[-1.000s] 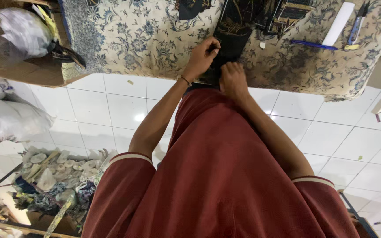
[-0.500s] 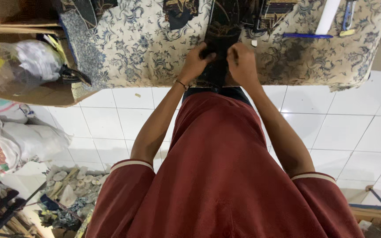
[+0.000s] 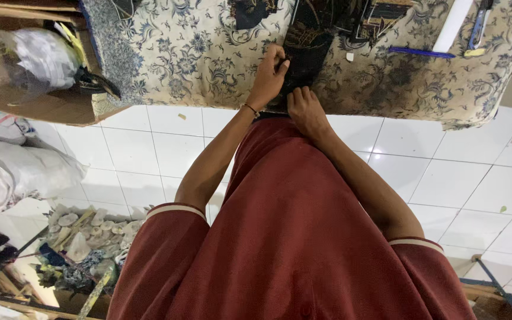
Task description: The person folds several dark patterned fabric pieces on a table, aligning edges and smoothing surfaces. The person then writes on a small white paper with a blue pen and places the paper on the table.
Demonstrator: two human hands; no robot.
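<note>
Both hands have slid slightly down-frame on the dark patterned cloth (image 3: 303, 50) since the earlier frame.
Upper centre, on the floral-covered table (image 3: 197, 53), left hand (image 3: 268, 77) pinches the cloth's edge; right hand (image 3: 304, 109) presses its lower end, fingers curled.

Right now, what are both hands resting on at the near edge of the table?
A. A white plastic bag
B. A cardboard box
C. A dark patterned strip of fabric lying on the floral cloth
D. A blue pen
C: the left hand and the right hand both press on the dark patterned fabric strip, which lies over the floral cloth; the blue pen lies apart, off to the right, untouched.
</note>
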